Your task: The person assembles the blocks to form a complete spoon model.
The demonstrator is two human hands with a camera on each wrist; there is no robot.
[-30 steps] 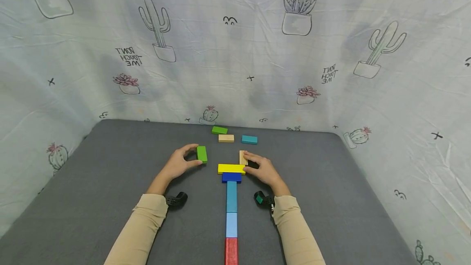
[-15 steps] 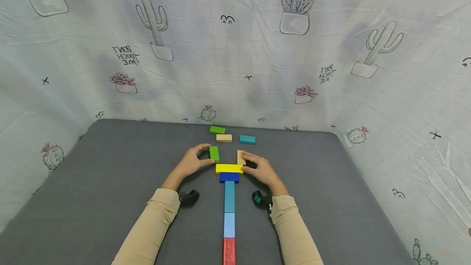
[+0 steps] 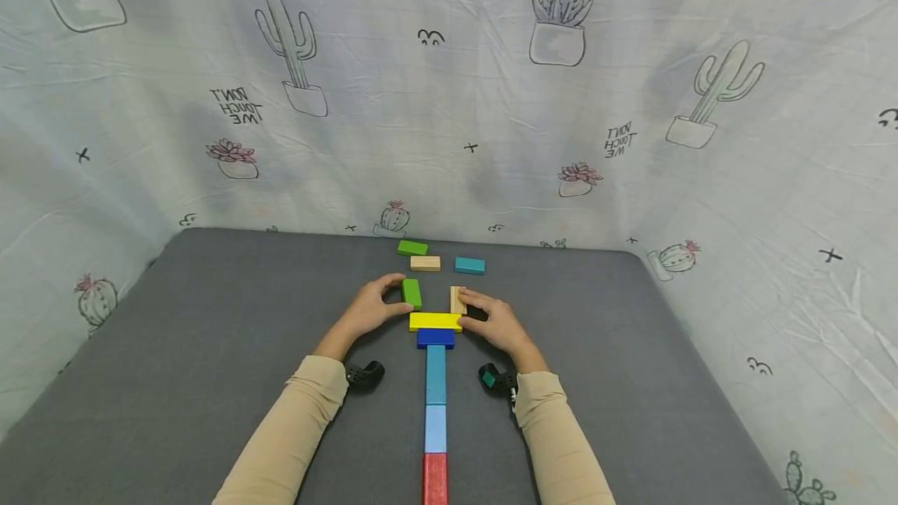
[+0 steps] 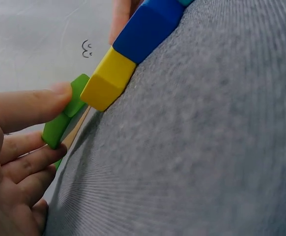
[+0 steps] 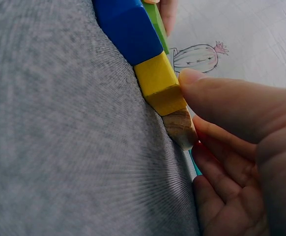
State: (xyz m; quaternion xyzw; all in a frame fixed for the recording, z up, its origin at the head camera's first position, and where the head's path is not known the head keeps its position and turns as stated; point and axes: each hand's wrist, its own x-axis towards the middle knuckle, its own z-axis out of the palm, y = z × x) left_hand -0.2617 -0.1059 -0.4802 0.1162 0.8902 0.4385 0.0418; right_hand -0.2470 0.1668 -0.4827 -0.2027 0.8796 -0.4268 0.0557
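Between thumb and fingers, my left hand (image 3: 368, 309) pinches a green block (image 3: 411, 294) lengthwise, its near end close to the left end of a yellow block (image 3: 435, 321). My right hand (image 3: 500, 326) has its fingers against a plain wooden block (image 3: 454, 299) that stands off the yellow block's right end. The right thumb (image 5: 207, 93) touches the yellow block's corner in the right wrist view. Crosswise below the yellow block lies a shorter dark blue block (image 3: 436, 339). From it a line of teal (image 3: 436, 374), light blue (image 3: 436, 429) and red (image 3: 436, 478) blocks runs toward me.
Beyond my hands lie a second green block (image 3: 412, 248), another plain wooden block (image 3: 425, 263) and a teal block (image 3: 470, 266). All rest on a grey cloth-covered table (image 3: 596, 380). A white cactus-print curtain (image 3: 449, 100) hangs behind the table's far edge.
My left hand has carried the green block rightward, up to the yellow block's left end. The right hand has stayed at the wooden block. The head view has shifted slightly.
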